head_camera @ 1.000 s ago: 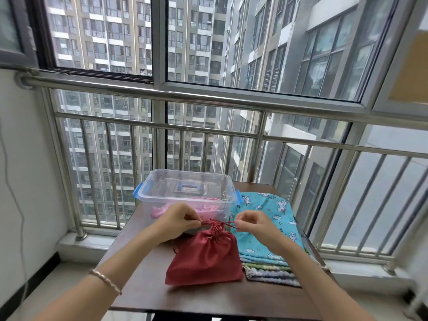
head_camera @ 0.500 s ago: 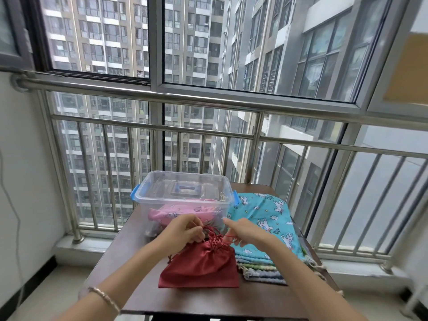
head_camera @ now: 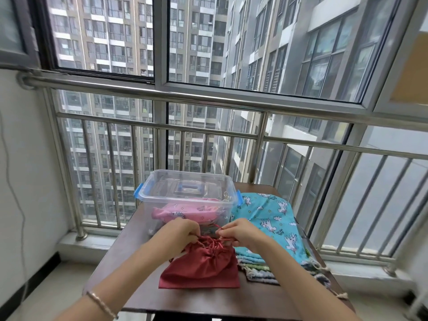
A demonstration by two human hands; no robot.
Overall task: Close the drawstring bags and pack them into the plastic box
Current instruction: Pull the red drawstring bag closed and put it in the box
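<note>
A red drawstring bag (head_camera: 203, 267) lies flat on the brown table (head_camera: 208, 302), its mouth gathered tight. My left hand (head_camera: 183, 232) and my right hand (head_camera: 238, 231) each pinch a red cord at the bag's mouth, close together above it. Just behind them stands the clear plastic box (head_camera: 188, 198) with blue latches; a pink bag (head_camera: 185, 213) lies inside. A stack of bags topped by a blue unicorn-print bag (head_camera: 271, 218) sits to the right of the box.
A steel railing (head_camera: 208, 96) and windows run right behind the table. A white wall (head_camera: 27, 158) with a hanging cable is on the left. The table's front edge is near my forearms.
My hands have come closer together over the red bag's mouth, after pulling the cords apart earlier. The bag's opening stays cinched; the view has shifted slightly.
</note>
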